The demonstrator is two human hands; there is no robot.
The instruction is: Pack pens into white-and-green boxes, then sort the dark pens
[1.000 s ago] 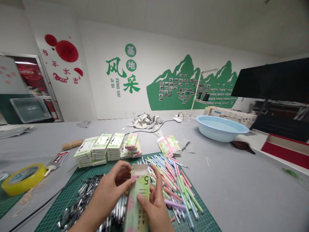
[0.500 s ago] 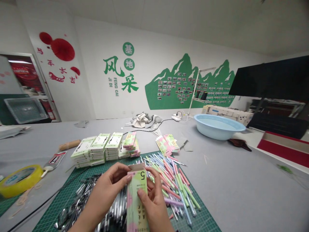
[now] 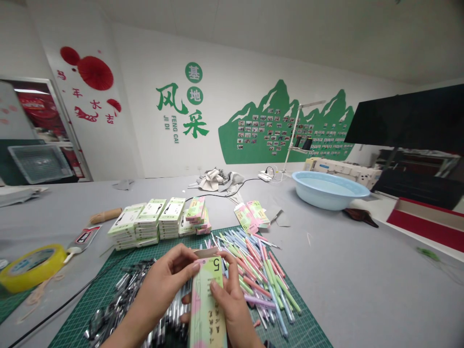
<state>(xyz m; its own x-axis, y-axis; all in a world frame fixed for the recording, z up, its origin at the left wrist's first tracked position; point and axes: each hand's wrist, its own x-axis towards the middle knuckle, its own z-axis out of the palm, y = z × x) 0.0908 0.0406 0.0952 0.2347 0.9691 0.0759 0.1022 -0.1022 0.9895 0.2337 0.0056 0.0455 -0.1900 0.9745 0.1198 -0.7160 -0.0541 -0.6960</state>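
Between my hands is a small green-and-pink cardboard box marked "5", its top flap standing at the far end. My left hand pinches the box's upper left edge near the flap. From the right side my right hand grips it, thumb on the printed face and forefinger by the flap. Clear and black pens lie in a heap under and left of my left arm. Pastel pens in pink, green, blue and purple are piled to the right of my hands.
Stacked boxes stand beyond the green cutting mat, with flat pink-green cartons to their right. Yellow tape, a glue tube and a black cable lie left. A blue basin sits at the back right.
The box's flap has tipped lower, showing as a thinner strip now. My view has shifted slightly. Both hands have kept hold of the box.
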